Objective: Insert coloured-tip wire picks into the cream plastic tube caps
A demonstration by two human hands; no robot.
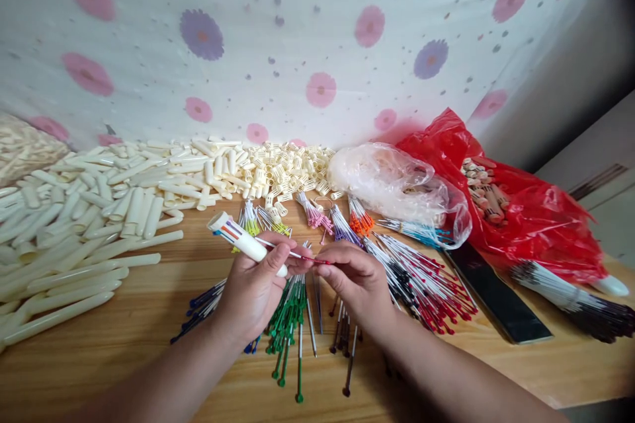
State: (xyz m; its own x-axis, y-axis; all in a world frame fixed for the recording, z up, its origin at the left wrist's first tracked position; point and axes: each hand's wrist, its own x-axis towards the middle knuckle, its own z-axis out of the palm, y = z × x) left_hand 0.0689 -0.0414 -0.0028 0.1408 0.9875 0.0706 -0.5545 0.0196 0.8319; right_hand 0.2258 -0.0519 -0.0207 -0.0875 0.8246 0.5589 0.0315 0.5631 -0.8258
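My left hand [253, 294] is closed around a white multicolour pen barrel [243, 240], tilted with its slotted end up to the left. Coloured sliders, blue and orange among them, show in its slots. A thin pen refill with a red end [303, 257] stretches between my hands, its pale part crossing my left thumb and forefinger. My right hand [361, 284] pinches the red end between thumb and fingertips. Beneath my hands lie green-ended refills [288, 317] and brown-ended refills [350, 363]. Red-ended refills [436, 284] fan out right of my right hand.
White pen tubes [89, 211] heap up on the left, with small slotted white parts [288, 168] at the back. A clear plastic bag [397, 178], a red bag [536, 231], a black phone-like slab [496, 294] and a black-ended refill bundle [570, 297] occupy the right of the wooden table [149, 357].
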